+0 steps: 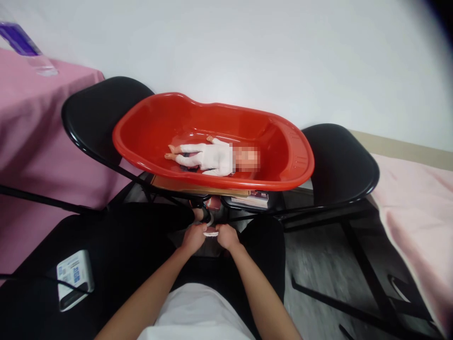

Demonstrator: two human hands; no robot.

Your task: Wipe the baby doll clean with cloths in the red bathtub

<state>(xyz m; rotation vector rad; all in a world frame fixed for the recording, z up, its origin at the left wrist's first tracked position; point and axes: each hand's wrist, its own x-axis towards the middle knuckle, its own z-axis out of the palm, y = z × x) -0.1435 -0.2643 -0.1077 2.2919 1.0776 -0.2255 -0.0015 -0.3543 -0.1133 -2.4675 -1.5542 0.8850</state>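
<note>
Left hand [194, 238] and right hand [228, 235] pinch a small pale item [211, 232]. Farther off, a doll [217, 157] lies in a red tub [300, 158].

Held item [211, 232] pinkish & wht, tub [215, 118] red, chairs [341, 165] blk.

A white top [201, 311] and black trousers [264, 250] clothe the person, whose 2 forearms [161, 278], left hand [194, 238] and right hand [228, 236] are bare.

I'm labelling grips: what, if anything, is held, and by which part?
The left hand and right hand hold a small pale thing by its opposite sides; it's too small to identify.
</note>
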